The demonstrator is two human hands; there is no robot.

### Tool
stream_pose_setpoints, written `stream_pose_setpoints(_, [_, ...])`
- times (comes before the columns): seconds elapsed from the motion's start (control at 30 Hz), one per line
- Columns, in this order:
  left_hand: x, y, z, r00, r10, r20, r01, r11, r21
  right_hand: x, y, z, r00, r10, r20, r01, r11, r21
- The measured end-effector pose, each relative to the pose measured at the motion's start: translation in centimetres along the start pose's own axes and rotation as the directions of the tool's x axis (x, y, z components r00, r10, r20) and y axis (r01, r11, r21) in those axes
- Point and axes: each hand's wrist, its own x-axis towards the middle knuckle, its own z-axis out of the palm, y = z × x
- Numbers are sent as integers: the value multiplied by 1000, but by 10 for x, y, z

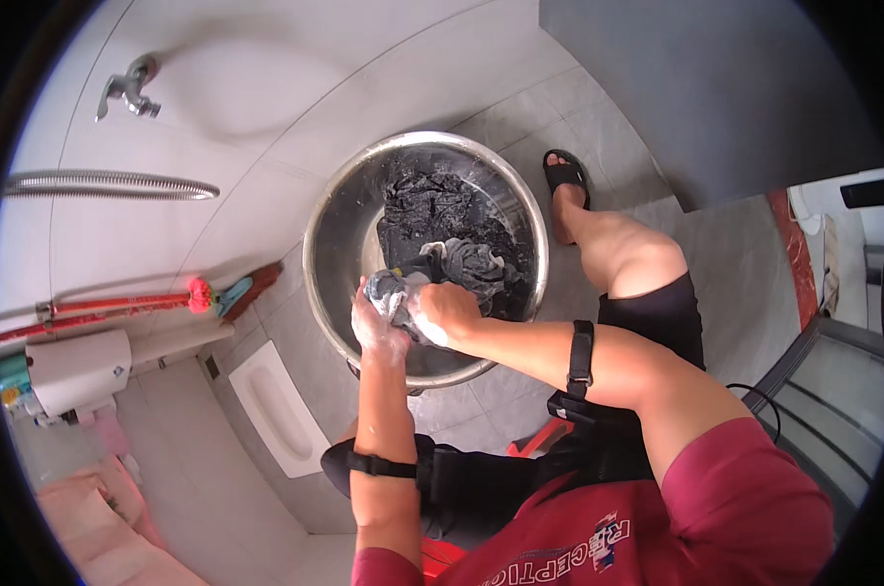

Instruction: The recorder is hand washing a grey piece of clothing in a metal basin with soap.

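A large round metal basin [316, 253] stands on the tiled floor before me. Over its near left part, my left hand [374, 326] grips a soapy grey and white cloth [385, 289]. My right hand [446, 311], lathered with white suds, is closed on the same cloth from the other side. Just beyond the hands lies a bunched grey garment [471, 264] with pale edging. Farther back in the basin, a wet black garment [427, 201] is spread out in dark water. The fingertips of my right hand are partly hidden by foam and cloth.
On the left wall are a metal tap [131, 88] and a flexible metal hose [112, 184]. Red-handled cleaning tools [127, 302] lean below them. A white squat toilet [279, 410] is set in the floor at left. A dark grey panel [706, 88] rises at upper right.
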Motion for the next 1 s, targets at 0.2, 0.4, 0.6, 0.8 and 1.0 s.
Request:
stream_pose_setpoints(0.2, [1,-17,13,974,-78,211,122,971,-205,38,23,-33,923,267,278,-362,848,387])
stream_pose_setpoints(0.4, [-18,-6,10,989,-79,128,94,989,-117,24,-7,-49,771,64,634,-619,311,721])
stream_pose_setpoints(0.6, [1,-30,-11,938,-347,-21,347,929,127,33,-7,-44,987,-75,-142,124,917,378])
stream_pose_setpoints(0.8, [37,-44,-97,954,196,229,-239,954,179,-31,-42,-26,833,-539,-124,552,824,127])
stream_pose_setpoints(1.0, [34,-53,-31,995,-39,97,54,987,-153,13,-15,-35,934,-288,-213,296,955,4])
